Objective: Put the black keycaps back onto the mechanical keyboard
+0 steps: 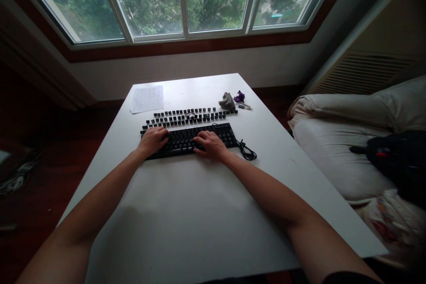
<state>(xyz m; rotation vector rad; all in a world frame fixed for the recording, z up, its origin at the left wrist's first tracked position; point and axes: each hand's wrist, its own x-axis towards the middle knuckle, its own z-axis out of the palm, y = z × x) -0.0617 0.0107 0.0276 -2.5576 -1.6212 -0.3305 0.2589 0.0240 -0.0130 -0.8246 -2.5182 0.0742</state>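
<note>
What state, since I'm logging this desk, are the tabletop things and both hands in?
Keyboard, lying flat
Cable, bundled
Keycaps, loose, laid out in rows
Paper, lying flat
Grey cloth, crumpled
Purple cloth, crumpled
Pen-like items, lying down
Left hand, open, on the keyboard's left part
Right hand, open, on the keyboard, right of middle
</note>
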